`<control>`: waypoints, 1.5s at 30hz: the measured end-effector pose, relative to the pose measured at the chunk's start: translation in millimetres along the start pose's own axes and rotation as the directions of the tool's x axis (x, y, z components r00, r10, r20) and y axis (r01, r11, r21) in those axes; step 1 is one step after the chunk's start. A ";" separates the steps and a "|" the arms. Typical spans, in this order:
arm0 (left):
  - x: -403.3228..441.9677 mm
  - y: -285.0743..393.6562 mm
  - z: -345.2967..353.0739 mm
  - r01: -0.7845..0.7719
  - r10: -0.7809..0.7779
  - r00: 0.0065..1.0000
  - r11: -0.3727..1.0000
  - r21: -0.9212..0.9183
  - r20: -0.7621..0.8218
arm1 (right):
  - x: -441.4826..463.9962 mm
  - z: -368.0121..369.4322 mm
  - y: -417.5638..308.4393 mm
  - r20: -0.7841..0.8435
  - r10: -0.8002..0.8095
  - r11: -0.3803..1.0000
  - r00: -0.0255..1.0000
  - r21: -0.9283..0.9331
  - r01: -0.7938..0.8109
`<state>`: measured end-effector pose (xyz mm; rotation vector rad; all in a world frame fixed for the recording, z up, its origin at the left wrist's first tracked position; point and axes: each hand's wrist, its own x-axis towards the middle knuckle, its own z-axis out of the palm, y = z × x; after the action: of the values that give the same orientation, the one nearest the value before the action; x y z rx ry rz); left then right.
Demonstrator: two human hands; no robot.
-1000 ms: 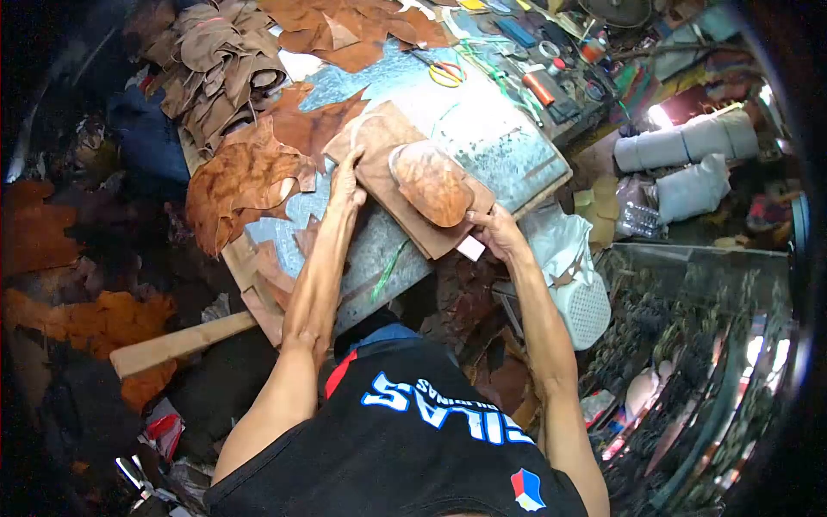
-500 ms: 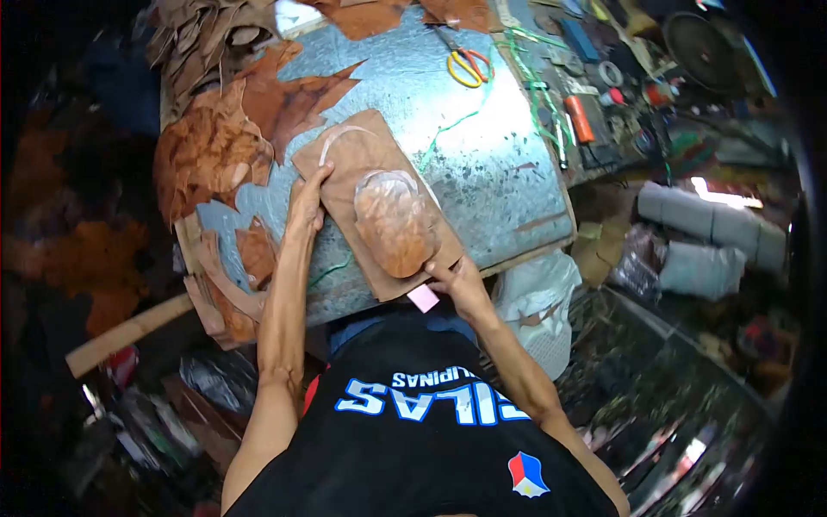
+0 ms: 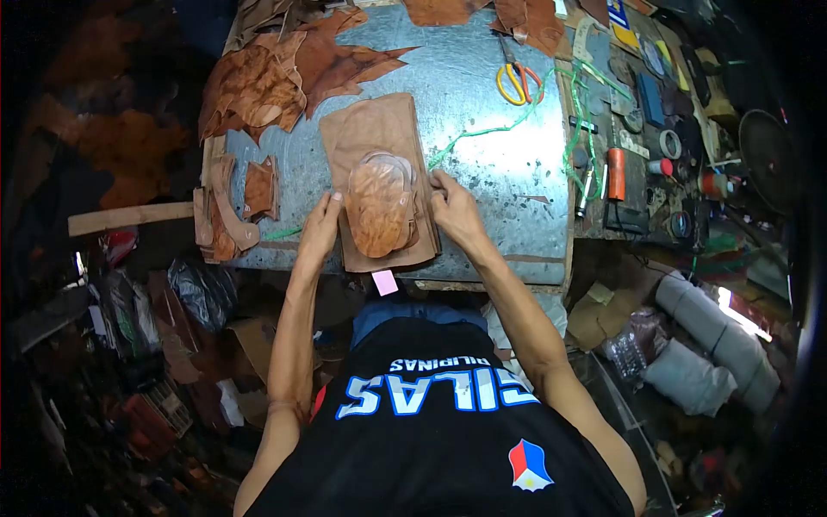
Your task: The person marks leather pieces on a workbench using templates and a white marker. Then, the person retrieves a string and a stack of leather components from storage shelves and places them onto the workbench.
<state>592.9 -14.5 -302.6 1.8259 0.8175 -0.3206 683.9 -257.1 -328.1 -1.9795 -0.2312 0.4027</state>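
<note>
A stack of brown rectangular leather pieces (image 3: 370, 116) lies on the metal-topped table near its front edge. On it rest oval orange-brown leather pieces (image 3: 377, 215) with a clear rounded sheet at their top. Below the stack a pink tag (image 3: 385, 283) sticks out. My left hand (image 3: 321, 226) is at the stack's left edge, fingers closed on it. At its right edge is my right hand (image 3: 455, 207), fingers curled; whether they grip the leather is hard to make out.
Orange-handled scissors (image 3: 519, 84) and green string (image 3: 491, 129) lie at the back right of the metal table (image 3: 508, 215). Irregular leather hides (image 3: 258, 82) cover the back left. A side bench at right carries tools and an orange cylinder (image 3: 616, 175). A wooden bar (image 3: 129, 218) juts out left.
The stack has turned more upright and lies straighter before me. My right hand has moved up along its right edge. The view has shifted as well.
</note>
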 end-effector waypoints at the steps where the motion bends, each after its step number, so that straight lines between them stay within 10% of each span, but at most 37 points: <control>1: 0.8 -0.9 2.6 -0.070 0.080 0.995 0.986 0.148 -0.064 | 0.0 2.0 1.6 0.011 -0.007 1.000 1.000 0.002 0.007; 9: 0.2 10.0 17.6 -0.087 0.108 0.983 0.986 0.139 -0.148 | 4.0 -3.7 1.2 0.040 0.150 0.975 0.988 0.162 -0.155; 13: 19.9 -17.6 14.1 -0.024 0.019 0.999 0.982 -0.187 -0.029 | 5.1 -4.9 7.4 0.035 0.142 0.973 0.989 0.177 -0.146; 27: 10.3 0.8 -17.4 0.113 -0.041 0.985 0.885 -0.451 0.166 | -3.2 10.1 -21.8 -0.072 -0.075 0.969 0.995 -0.243 0.055; 30: 10.8 -17.3 -35.5 -0.306 0.298 0.952 0.910 0.279 0.073 | 23.1 -16.0 -5.7 -0.030 0.074 0.989 0.997 -0.129 -0.077; 32: -3.3 -29.1 -39.3 -0.425 0.443 0.894 0.783 0.454 0.073 | 47.0 -24.5 -0.4 -0.004 -0.458 0.667 0.889 -0.662 0.341; 33: -9.3 -35.1 -42.3 -0.499 0.573 0.813 0.597 0.628 0.103 | 57.5 -28.2 -6.5 0.116 -0.370 0.600 0.922 -0.727 0.333; 38: 6.4 -59.0 -52.5 -0.571 0.615 0.770 0.546 0.613 0.169 | 75.6 -36.4 7.8 0.380 -0.519 0.247 0.766 -0.791 0.560; 41: 24.3 -51.1 -62.0 -0.683 0.760 0.632 0.454 0.572 0.152 | 70.1 -41.8 7.8 0.410 -0.305 0.406 0.860 -0.761 0.507; 45: 43.6 -32.8 -68.7 -0.541 0.598 0.796 0.633 0.554 0.094 | 55.1 -43.1 8.4 0.370 -0.193 0.498 0.909 -0.761 0.415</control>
<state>592.1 70.7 -323.1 2.5667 0.1467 -0.0422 751.1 -278.2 -328.7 -2.7468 -1.1087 0.3108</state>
